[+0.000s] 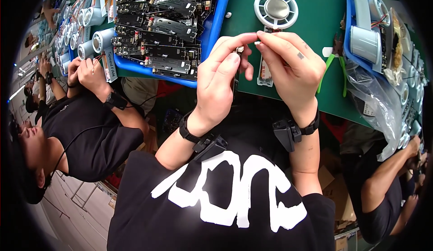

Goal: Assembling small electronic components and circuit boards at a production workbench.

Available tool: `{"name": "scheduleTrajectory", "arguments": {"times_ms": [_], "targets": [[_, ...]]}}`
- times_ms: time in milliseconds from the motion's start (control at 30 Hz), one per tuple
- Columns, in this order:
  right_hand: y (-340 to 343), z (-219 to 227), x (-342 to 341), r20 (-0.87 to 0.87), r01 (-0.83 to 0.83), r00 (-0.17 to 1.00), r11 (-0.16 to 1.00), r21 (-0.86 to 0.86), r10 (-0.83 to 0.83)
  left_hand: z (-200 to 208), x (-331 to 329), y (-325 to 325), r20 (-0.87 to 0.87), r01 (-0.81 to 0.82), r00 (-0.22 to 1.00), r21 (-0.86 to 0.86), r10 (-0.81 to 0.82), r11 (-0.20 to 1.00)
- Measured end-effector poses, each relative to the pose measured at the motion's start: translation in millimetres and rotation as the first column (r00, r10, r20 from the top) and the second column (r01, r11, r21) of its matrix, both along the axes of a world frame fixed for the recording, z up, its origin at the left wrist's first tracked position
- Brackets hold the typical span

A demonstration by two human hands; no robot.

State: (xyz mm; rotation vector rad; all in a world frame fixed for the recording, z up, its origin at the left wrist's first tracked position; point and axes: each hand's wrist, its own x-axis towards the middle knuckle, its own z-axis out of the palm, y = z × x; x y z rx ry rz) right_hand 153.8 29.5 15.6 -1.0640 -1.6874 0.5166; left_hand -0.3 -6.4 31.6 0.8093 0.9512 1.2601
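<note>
Black cloth with a bold white print — the wearer's own shirt — lies nearest. Beyond it, the left hand grasps a dark board, seen almost edge-on, while the right hand pinches what looks like a tiny white piece between thumb and forefinger. The two forefingers all but meet, just apart from the board's top end.

The step in hand looks like readying a small plug or lead for that board; the next move would call for steady alignment, then a light push. Whether the piece is a connector, and whether any wire runs from it, I cannot tell — fingers cover most of it, and most of the board's face.

Farther off on the green mat, a narrow strip is partly hidden behind the right hand, below a white spoked ring. The blue tray of boards is cut off at the top.
</note>
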Motion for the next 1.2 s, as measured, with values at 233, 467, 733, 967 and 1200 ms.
{"name": "scheduleTrajectory", "arguments": {"times_ms": [233,467,733,967,1200], "targets": [[3,7,-2,0.076,-0.058,0.996,0.998,0.025,0.056,4,2,-4,-0.044,-0.12,0.992,-0.052,0.118,0.991],[2,6,-1,0.078,-0.059,0.995,0.998,0.029,0.057,4,3,-4,-0.195,-0.043,0.98,-0.028,0.036,0.999],[2,8,0,0.189,-0.081,0.979,0.995,0.056,0.069,4,0,-3,-0.292,-0.019,0.956,-0.029,0.009,0.999],[9,13,11,0.264,-0.185,0.95,0.982,0.042,0.168,6,5,-5,-0.3,-0.059,0.953,-0.041,0.044,0.997],[20,13,18,0.244,-0.317,0.922,0.948,0.025,0.301,8,3,-8,-0.412,-0.009,0.911,-0.011,0.004,1.0]]}}
